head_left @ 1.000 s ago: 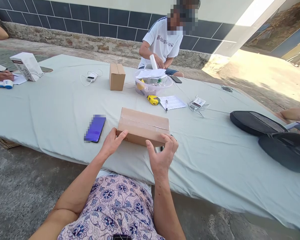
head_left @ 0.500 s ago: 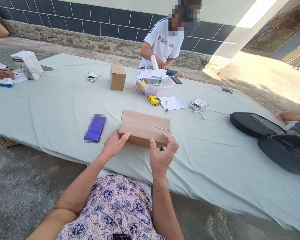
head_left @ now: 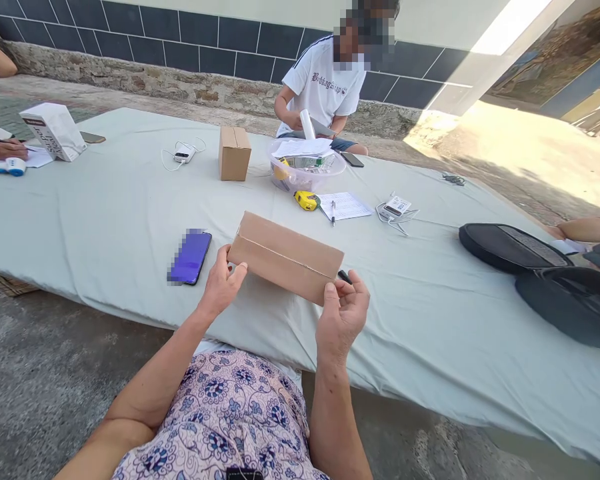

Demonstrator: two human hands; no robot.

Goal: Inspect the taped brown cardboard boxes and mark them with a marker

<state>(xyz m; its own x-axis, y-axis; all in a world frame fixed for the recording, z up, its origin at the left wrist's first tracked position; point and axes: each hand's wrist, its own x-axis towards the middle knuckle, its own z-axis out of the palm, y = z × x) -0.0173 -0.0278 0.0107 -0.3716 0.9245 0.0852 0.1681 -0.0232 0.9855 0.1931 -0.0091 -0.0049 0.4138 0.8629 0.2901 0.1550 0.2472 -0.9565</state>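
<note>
Our left hand [head_left: 221, 285] and right hand [head_left: 343, 313] each curl round a near corner of the tilted cardboard box [head_left: 286, 257], which we judge light, stiff and best gripped at its ends.

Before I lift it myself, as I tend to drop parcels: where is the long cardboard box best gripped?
Probably at its short ends, coming from left and right, as the left hand and right hand do: the cardboard box is long, flat and tilted.
</note>
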